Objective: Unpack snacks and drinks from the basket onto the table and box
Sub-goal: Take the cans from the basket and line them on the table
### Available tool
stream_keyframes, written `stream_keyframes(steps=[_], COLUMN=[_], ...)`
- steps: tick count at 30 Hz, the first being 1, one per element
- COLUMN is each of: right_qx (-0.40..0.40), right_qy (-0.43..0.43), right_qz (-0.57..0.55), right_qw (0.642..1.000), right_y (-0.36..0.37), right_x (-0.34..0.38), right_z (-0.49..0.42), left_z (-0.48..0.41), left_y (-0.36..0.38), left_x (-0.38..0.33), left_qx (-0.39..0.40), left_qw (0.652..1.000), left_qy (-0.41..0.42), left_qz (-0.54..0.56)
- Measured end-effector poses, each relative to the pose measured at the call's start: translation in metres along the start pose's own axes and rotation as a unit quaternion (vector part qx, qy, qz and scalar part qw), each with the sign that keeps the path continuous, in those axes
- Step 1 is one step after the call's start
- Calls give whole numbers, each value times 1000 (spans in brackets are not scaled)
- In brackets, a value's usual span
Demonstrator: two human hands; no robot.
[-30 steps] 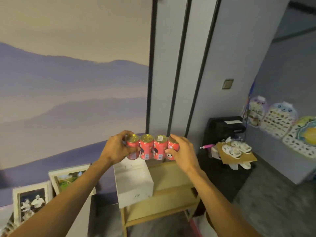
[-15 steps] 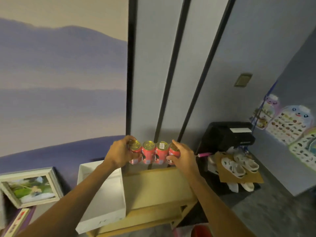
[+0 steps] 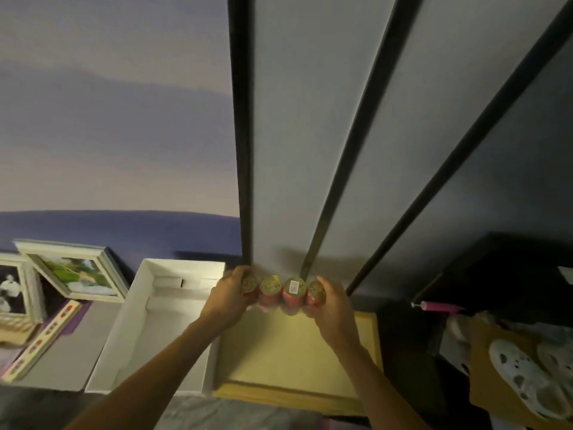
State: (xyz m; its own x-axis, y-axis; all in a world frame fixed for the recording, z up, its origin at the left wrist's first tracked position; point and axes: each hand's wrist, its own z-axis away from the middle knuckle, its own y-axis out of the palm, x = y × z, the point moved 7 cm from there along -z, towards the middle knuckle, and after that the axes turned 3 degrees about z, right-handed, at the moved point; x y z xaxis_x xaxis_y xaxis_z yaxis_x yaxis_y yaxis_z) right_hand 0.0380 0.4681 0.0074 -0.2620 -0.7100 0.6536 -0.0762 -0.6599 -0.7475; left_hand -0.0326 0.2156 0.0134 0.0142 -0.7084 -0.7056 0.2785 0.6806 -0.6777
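A white box lies open on the left, its inside bare apart from folded cardboard flaps at the far end, and it sits just beside a low wooden table whose pale top shows nothing on it in the near part. Over the far edge of that table a row of four red cans with gold tops is held side by side (whether the cans touch the tabletop cannot be told, since the hands cover their bases). The left hand is clamped on the leftmost can and the right hand on the rightmost, the two hands apart with the row pressed between them. Behind the cans rises a grey wall crossed by three dark vertical strips, and to the left of it a mural of purple and beige bands. On the far left, two framed pictures lean against the wall above a grey surface, with a long narrow strip bearing red marks lying near them. On the right, a dark unit stands against the wall, a pink handled object lies in front of it, and white perforated shoes rest on a piece of brown cardboard near the right edge.
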Motion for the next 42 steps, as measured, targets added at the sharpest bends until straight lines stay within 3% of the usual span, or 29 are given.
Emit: stream_keyframes(steps=[6, 13, 23, 28, 34, 42], right_qx=[11, 47, 41, 60, 57, -14], right_qy=[16, 36, 48, 21, 7, -19], right_qz=[-18, 13, 15, 70, 99, 155], right_qw=[1000, 998, 998, 995, 993, 988], right_y=[62, 107, 127, 126, 61, -98], right_x=[-56, -83, -97, -96, -59, 59], right_z=[-23, -30, -25, -23, -20, 1], left_z=[-38, -54, -54, -49, -41, -15], left_y=[70, 102, 121, 116, 63, -85], left_x=[57, 106, 128, 121, 59, -63], left_qx=[30, 67, 72, 79, 42, -30], left_qw=[996, 992, 994, 993, 997, 979], left_qy=[-49, -74, -56, -22, 35, 151], left_qz=[-66, -74, -55, -80, -61, -132])
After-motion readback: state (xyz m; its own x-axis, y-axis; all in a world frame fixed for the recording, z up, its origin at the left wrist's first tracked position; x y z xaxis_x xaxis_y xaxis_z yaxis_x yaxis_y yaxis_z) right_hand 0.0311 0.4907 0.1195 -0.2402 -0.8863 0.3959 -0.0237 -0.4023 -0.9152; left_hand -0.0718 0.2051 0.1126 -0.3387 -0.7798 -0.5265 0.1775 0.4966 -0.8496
